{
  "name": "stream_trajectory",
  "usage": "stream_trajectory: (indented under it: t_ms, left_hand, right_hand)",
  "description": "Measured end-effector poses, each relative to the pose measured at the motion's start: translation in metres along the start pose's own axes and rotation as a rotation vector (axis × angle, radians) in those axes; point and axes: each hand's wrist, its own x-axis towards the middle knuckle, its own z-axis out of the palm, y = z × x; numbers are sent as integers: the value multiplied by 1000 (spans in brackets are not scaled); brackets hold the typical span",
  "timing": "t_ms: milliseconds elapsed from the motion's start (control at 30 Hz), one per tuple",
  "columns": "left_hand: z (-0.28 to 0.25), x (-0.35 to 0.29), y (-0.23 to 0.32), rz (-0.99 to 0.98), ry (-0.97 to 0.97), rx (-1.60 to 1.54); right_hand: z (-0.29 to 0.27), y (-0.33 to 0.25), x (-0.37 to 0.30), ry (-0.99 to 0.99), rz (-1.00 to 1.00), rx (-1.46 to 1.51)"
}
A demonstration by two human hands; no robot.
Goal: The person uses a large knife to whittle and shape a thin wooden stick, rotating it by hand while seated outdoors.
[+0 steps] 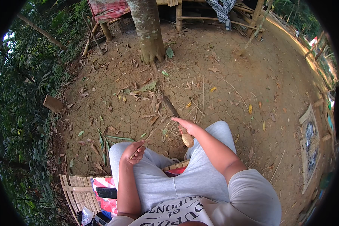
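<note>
My left hand (135, 151) is closed around the lower end of a thin stick (153, 132), above my left knee. The stick slants up and right toward my right hand (185, 125). That hand is wrapped round a machete; its dark blade (171, 106) points away from me and slightly left, and the pale wooden handle end (187, 140) shows below the fingers. The stick's far tip meets or passes close by the right fingertips; I cannot tell whether it touches the blade. Part of the grip is hidden by the hand.
I sit on a bamboo bench (77, 188) with a dark phone (106, 193) on it at the left. Dry leaves and thin strips lie on cracked soil (267, 86). Ahead stands a tree trunk (148, 30); a framed ash pit (310, 141) lies right. Dense plants border the left.
</note>
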Motion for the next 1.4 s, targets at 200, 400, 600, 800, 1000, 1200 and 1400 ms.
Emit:
stream_trajectory:
  t_ms: [200, 400, 600, 800, 1000, 1200, 1400]
  left_hand:
    - [-4, 2, 0, 7, -5, 21]
    - [-2, 2, -1, 10, -7, 18]
    - [-2, 0, 0, 4, 18, 20]
    - [1, -1, 1, -6, -15, 31]
    - [-1, 0, 3, -14, -28, 3]
    - [1, 0, 2, -4, -16, 22]
    - [3, -3, -4, -18, -52, -57]
  right_hand:
    - [0, -5, -10, 65, -71, -93]
    - [-13, -15, -21, 232, -204, -376]
    - [-24, -34, -38, 626, -529, -998]
    - [-22, -37, -43, 643, -565, -1255]
    - [-29, -29, -31, 600, -619, -1247]
    - [-33, -26, -20, 556, -447, -1017]
    - [-15, -15, -12, 377, -283, -681]
